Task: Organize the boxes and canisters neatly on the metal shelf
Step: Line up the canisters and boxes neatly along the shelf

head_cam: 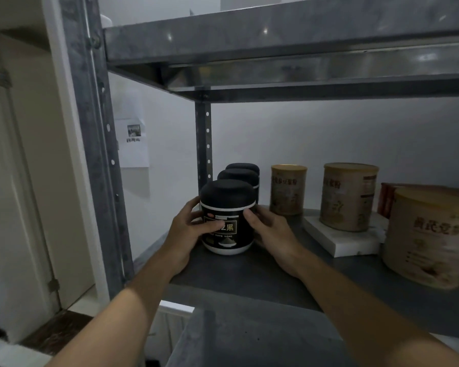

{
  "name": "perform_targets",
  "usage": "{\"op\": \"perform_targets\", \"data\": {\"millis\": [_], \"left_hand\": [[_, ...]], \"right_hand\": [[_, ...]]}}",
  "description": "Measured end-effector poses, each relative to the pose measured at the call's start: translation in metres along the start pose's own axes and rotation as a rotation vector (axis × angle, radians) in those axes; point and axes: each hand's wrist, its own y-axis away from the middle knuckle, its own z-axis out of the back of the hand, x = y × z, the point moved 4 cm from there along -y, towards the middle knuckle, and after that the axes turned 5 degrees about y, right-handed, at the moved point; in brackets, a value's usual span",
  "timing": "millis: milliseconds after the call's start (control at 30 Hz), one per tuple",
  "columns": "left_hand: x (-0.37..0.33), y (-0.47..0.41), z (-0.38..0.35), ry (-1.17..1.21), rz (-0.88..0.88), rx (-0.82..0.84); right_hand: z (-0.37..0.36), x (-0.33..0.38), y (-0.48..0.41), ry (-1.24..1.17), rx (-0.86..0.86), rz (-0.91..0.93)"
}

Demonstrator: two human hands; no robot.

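A black canister point(227, 207) with a domed black lid and a white base stands at the left of the grey metal shelf board point(249, 274). My left hand point(187, 229) grips its left side and my right hand point(269, 231) grips its right side, thumbs on the label. Two more black canisters point(239, 176) stand in a row right behind it. Further right stand gold canisters: one point(288, 190) at the back, one point(347, 197) on a flat white box point(339, 242), and a large one point(429, 237) at the front right.
A grey upright post point(98, 160) rises just left of the black canisters. The upper metal shelf point(276, 41) hangs close overhead. A dark red box point(386, 200) shows behind the large gold canister. A white wall with a paper notice point(133, 144) backs the shelf.
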Motion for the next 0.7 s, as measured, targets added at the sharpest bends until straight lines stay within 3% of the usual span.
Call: {"op": "perform_targets", "data": {"millis": [367,533,633,700], "left_hand": [[0.006,-0.002,0.005,-0.044,-0.013,0.013],[0.000,0.013,0.006,-0.211,-0.047,-0.107],[-0.010,0.034,0.008,-0.429,-0.166,-0.273],[-0.013,0.048,0.001,-0.510,-0.257,-0.270]], "right_hand": [[0.002,0.002,0.006,0.199,-0.076,0.032],[0.019,0.007,0.023,0.427,-0.392,0.060],[0.036,0.014,0.041,0.527,-0.611,0.082],[0.048,0.017,0.051,0.580,-0.714,0.096]]}}
